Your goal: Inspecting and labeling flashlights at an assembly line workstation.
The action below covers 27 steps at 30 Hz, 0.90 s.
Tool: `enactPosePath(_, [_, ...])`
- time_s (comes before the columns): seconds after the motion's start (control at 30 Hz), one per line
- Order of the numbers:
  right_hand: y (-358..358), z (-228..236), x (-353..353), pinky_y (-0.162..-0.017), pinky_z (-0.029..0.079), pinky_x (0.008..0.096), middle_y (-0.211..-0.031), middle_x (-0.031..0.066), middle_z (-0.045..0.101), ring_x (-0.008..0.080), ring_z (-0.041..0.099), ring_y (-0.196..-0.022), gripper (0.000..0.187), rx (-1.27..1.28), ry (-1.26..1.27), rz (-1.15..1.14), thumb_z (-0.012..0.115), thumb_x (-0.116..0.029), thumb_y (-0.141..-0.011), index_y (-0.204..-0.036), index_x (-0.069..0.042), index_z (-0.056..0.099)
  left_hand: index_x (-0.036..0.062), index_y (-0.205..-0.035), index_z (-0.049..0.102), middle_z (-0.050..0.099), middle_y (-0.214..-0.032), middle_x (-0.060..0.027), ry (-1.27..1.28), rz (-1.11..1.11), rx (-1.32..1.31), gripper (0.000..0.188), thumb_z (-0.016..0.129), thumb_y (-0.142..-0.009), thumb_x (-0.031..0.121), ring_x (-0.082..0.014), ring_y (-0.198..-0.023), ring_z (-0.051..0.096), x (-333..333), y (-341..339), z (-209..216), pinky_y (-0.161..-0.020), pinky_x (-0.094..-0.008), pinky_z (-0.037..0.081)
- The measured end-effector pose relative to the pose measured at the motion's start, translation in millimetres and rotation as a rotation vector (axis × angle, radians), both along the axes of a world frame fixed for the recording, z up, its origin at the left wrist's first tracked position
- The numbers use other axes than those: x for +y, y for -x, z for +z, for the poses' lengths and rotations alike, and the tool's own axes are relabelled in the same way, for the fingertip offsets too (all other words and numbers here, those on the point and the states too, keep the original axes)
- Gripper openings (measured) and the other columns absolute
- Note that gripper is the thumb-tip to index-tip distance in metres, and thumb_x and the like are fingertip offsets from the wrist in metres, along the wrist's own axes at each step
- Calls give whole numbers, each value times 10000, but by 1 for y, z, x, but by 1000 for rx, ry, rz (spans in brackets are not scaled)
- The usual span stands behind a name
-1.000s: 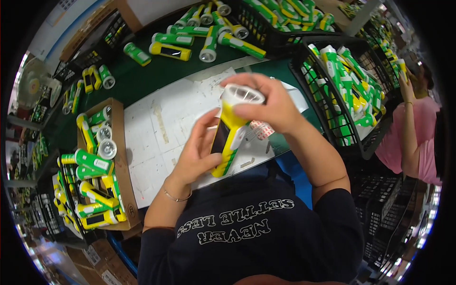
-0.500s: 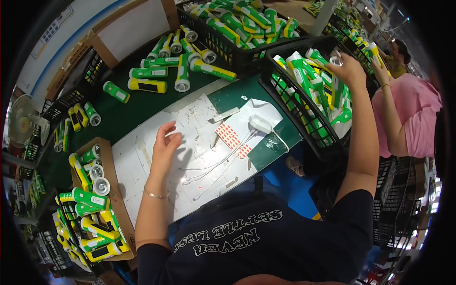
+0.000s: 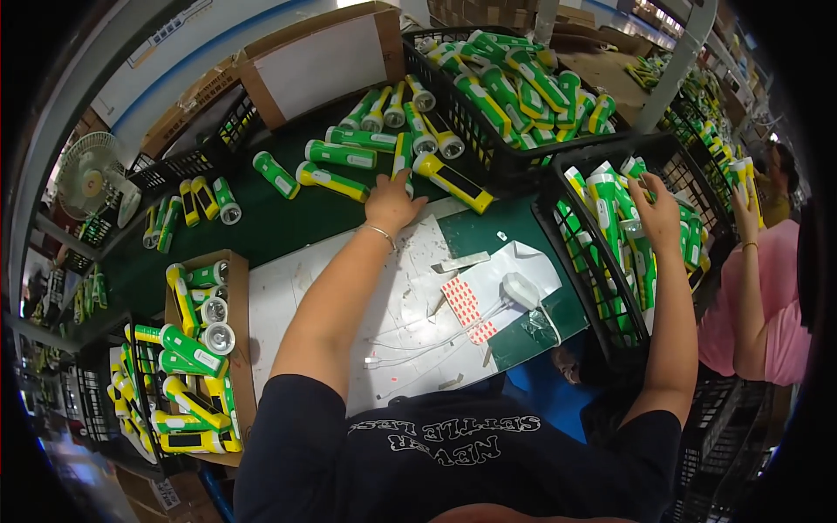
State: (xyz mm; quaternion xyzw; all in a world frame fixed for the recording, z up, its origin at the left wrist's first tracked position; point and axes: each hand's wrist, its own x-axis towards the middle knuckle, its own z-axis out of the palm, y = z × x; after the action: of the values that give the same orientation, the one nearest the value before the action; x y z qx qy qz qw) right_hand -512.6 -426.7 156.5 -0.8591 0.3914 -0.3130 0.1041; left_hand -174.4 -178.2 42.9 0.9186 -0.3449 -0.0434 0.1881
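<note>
My left hand [image 3: 392, 207] reaches across the table, its fingers closed around the lens end of a green and yellow flashlight [image 3: 403, 159] that lies among several others. Beside it lies a flashlight with a dark panel [image 3: 453, 183]. At the right, my right hand [image 3: 656, 216] is down in a black plastic crate [image 3: 551, 222] heaped with green, white and yellow flashlights [image 3: 603, 196]. Its fingers are curled on a flashlight [image 3: 647, 197] there, mostly hidden by the hand.
A white charger with cables [image 3: 520, 290] and a red-dotted sticker sheet [image 3: 462, 301] lie on white paper [image 3: 296, 305]. Another full crate [image 3: 488, 157] stands behind. A cardboard box of flashlights [image 3: 244, 349] is at left. A person in pink [image 3: 763, 296] works at right.
My left hand has gone from above the white paper, where it was empty, forward to a flashlight. My right hand has shifted lower within the crate. The whole view has swung.
</note>
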Motion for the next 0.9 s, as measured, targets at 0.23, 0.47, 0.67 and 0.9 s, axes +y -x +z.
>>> enactPosePath(0.23, [-15, 38, 77, -793, 469, 314, -972, 131, 640, 250, 621, -901, 322, -139, 75, 289, 649, -248, -794, -1024, -26, 604, 50, -1208, 451, 580, -1069, -135, 920, -47, 157, 497, 648, -761, 147, -251, -914, 595, 54, -38, 16, -804, -295, 463])
enactPosePath(0.47, [-87, 17, 204, -762, 482, 318, -934, 156, 645, 259, 631, -866, 405, 36, -501, 823, 675, -326, -764, -1001, -4, 610, 56, -1151, 474, 557, -1056, -139, 1361, 50, 1535, 551, 413, -889, 537, -271, -1002, 563, 118, 28, 46, -863, -555, 462])
enactPosePath(0.67, [-123, -92, 283, -723, 461, 261, -864, 89, 651, 158, 614, -829, 499, 49, -1250, 924, 632, -451, -796, -995, 7, 616, 62, -1257, 397, 504, -1208, -169, 1285, -38, 1560, 464, 400, -941, 401, -264, -1138, 492, 147, 88, 43, -947, -519, 418])
enactPosePath(0.9, [-109, -88, 310, -643, 459, 246, -767, 66, 635, 117, 577, -673, 441, 172, -1298, 970, 608, -404, -840, -938, 26, 616, 21, -1119, 474, 573, -948, -98, 1219, 165, 1491, 411, 445, -923, 382, -160, -727, 563, 169, 108, 8, -611, -294, 512])
